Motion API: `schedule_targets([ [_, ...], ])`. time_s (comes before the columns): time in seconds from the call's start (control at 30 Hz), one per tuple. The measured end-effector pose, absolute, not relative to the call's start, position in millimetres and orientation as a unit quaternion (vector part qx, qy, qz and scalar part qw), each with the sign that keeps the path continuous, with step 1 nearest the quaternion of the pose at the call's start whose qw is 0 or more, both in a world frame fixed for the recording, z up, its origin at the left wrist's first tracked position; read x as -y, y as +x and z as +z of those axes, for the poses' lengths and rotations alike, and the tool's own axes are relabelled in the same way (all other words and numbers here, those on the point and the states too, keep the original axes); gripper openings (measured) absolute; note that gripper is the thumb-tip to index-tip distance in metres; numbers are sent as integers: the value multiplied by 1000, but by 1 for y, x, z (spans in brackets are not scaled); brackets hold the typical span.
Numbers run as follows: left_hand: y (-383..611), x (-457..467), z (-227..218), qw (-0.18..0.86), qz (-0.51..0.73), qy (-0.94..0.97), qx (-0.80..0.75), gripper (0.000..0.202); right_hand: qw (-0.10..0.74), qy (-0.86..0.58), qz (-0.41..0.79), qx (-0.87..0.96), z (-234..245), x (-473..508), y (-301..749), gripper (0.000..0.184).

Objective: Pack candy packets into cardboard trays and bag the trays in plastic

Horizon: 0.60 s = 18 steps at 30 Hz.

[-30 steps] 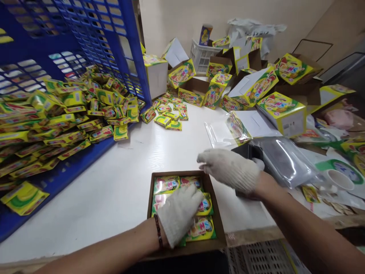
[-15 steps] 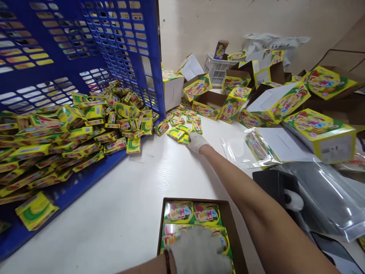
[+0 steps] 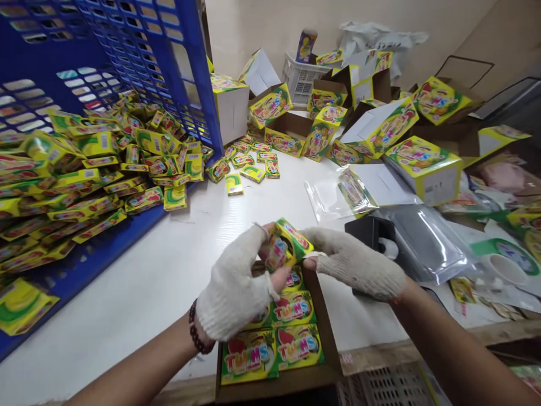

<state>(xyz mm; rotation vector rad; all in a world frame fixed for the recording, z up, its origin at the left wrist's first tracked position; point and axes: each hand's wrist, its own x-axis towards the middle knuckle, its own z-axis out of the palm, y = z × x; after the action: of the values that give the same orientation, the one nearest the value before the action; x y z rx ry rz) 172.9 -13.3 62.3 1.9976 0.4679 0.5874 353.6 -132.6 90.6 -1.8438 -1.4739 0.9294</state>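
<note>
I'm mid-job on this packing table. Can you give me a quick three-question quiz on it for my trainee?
1. True or false: the left hand and right hand both grip one bunch of yellow packets.
2. The open cardboard box under the hands holds: A) nothing, B) flat rows of packets, C) plastic bags.
3. Fill in: the big heap of packets lies in a tipped ____ crate.

Key: 1 true; 2 B; 3 blue.

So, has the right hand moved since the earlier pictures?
Yes: the right hand, holding packets, came back from beside the blue crate to above the open box.
</note>
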Motion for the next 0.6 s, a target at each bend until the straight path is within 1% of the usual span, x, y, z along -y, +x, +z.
schedule_targets([
  [0.07,169,24,59,404,204,875,-174,23,288,-744,318,513,90,154,361,28],
  [0.1,169,27,56,371,179,897,-158,17,285,-764,305,492,89,163,363,27],
  [0.2,177,29,45,282,88,947,-130,26,255,-799,237,490,81,177,361,22],
  [0.27,186,28,38,215,45,968,-119,30,229,-790,165,545,75,177,352,17],
  [0.33,193,28,33,174,31,978,-107,27,167,-751,89,633,70,172,339,15],
  [0.4,196,28,31,177,33,979,-95,22,73,-705,42,705,64,164,326,12],
  [0.47,192,30,32,187,41,976,-105,19,-10,-682,23,731,58,156,317,12],
  [0.53,180,33,34,167,49,975,-141,19,-62,-679,23,731,54,150,313,14],
  [0.6,165,36,36,124,18,978,-165,20,-89,-674,22,733,51,147,312,15],
])
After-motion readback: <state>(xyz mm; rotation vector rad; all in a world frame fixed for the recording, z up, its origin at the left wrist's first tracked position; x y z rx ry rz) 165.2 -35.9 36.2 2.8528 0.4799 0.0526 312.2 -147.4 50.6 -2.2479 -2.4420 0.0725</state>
